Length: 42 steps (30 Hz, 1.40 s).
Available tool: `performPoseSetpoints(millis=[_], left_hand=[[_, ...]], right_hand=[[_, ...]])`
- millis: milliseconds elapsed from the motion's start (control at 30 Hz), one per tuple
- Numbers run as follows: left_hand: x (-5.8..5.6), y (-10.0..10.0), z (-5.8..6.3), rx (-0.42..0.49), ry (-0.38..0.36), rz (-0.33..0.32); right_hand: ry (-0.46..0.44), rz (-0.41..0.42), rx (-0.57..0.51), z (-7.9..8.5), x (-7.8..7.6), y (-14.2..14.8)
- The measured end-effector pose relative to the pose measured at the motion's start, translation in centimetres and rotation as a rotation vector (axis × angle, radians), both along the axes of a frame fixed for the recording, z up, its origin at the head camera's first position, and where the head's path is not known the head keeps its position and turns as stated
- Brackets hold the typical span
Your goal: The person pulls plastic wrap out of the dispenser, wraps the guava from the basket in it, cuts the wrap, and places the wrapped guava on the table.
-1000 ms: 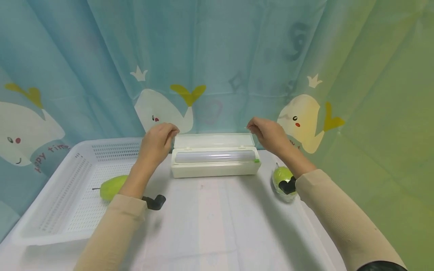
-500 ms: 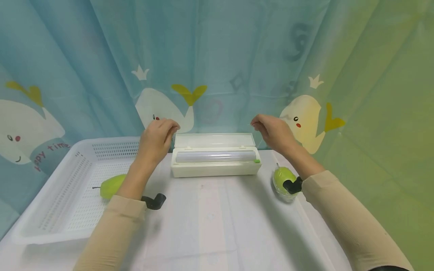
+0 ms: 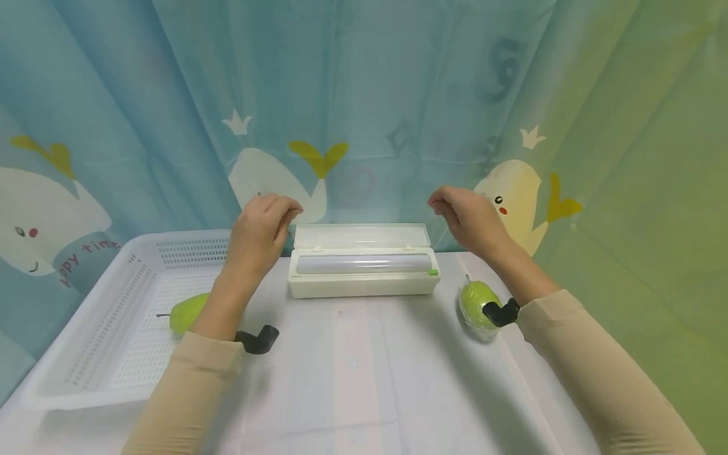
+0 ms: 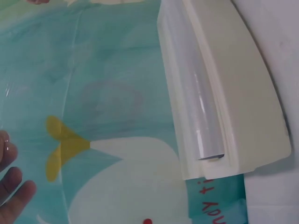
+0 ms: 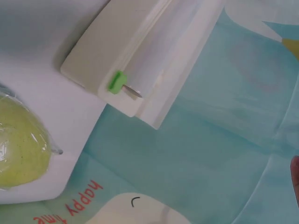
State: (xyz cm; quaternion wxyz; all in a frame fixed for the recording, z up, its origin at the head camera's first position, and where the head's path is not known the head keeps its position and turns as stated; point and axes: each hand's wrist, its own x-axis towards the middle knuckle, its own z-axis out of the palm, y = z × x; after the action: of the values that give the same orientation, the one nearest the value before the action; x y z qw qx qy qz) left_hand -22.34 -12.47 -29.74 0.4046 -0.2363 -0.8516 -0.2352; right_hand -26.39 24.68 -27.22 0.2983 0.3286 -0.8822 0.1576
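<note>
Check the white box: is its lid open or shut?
Open: in the head view the lid stands raised behind the box, leaving the roll inside exposed.

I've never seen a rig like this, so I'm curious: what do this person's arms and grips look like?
The left sleeve and right sleeve are long and plain beige. A bent black piece juts out where the left one ends, and a similar black fitting on the right. The left grip and right grip are bare hands, without gloves. No cables show.
</note>
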Motion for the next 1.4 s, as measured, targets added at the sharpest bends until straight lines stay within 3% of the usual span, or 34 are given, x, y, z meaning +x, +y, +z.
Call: performPoseSetpoints(millis=[833,1400], left_hand=[[1.6,0.0,2.2,0.05,0.149,-0.01],[2.3,-0.5,3.6,0.04,0.195,-0.003]], right_hand=[[0.116,0.055,-0.067,2.0,1.6,-0.1],[0.168,0.072,-0.109,3.4,2.2,-0.5]])
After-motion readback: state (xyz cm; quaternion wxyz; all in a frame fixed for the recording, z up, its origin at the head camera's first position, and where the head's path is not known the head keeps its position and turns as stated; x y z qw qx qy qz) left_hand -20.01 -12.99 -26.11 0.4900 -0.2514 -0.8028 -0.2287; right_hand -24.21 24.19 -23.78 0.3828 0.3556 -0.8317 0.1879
